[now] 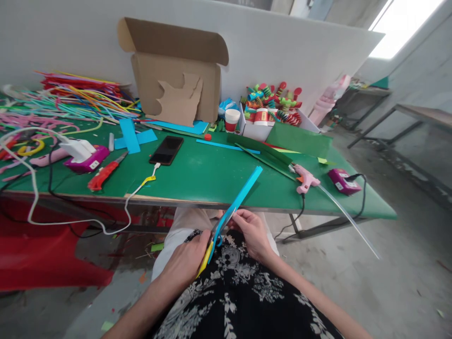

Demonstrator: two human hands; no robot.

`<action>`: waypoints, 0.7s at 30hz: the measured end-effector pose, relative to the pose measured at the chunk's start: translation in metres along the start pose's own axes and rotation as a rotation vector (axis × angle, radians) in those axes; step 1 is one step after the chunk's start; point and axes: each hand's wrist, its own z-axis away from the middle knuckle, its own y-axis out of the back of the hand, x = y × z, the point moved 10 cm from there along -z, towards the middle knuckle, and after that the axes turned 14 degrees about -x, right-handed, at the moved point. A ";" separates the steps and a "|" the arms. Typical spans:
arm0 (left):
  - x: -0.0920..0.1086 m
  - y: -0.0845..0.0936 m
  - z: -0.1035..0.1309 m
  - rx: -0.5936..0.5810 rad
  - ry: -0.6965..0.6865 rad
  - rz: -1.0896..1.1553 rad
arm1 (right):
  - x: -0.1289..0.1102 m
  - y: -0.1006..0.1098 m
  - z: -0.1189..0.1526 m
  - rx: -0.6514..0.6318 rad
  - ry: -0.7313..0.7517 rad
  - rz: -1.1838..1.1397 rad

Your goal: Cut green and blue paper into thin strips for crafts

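Observation:
Near the table's front edge, above the lap, my left hand [190,258] is closed around yellow-handled scissors [205,260]. Their metal blades lie along a long blue strip [246,187], which slants up over the green table; its lower end is curled beside the handle. My right hand [253,231] pinches the strip near its middle, close to the blades. The fingers of my left hand are partly hidden beneath it.
On the green table [197,181] are a phone [166,150] with a white cable, red-handled pliers [106,174], a pink glue gun [305,179], purple power blocks, blue pieces and a paper cup [232,120]. Behind stand an open cardboard box [176,47], colored pipe cleaners and a box of colorful figures.

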 end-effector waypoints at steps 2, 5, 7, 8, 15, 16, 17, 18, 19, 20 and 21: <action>0.001 0.000 0.000 -0.016 -0.001 0.013 | 0.001 -0.001 0.000 -0.003 -0.003 -0.017; 0.001 0.000 0.000 -0.023 0.019 0.009 | 0.002 -0.001 0.001 0.000 -0.011 -0.039; 0.001 0.000 0.001 -0.024 0.033 0.002 | 0.002 0.000 0.002 0.003 -0.014 -0.042; 0.001 0.000 0.001 -0.026 0.034 0.001 | 0.001 0.000 0.002 0.003 -0.014 -0.039; 0.002 -0.001 0.002 -0.042 0.033 -0.001 | 0.003 0.002 0.001 0.002 -0.018 -0.022; 0.002 -0.001 0.002 -0.046 0.030 -0.001 | 0.004 0.003 0.001 0.003 -0.017 -0.021; 0.003 -0.002 0.001 -0.050 0.025 0.001 | 0.004 0.003 0.001 0.005 -0.016 -0.019; 0.003 -0.002 0.001 -0.050 0.020 0.003 | 0.005 0.004 0.001 0.006 -0.015 -0.018; 0.003 -0.003 0.001 -0.049 0.019 0.006 | 0.005 0.004 0.001 0.005 -0.014 -0.017; 0.002 -0.003 0.001 -0.046 0.020 0.011 | 0.005 0.004 0.001 0.003 -0.015 -0.016; 0.002 -0.003 0.001 -0.042 0.021 0.016 | 0.005 0.004 0.000 0.000 -0.016 -0.016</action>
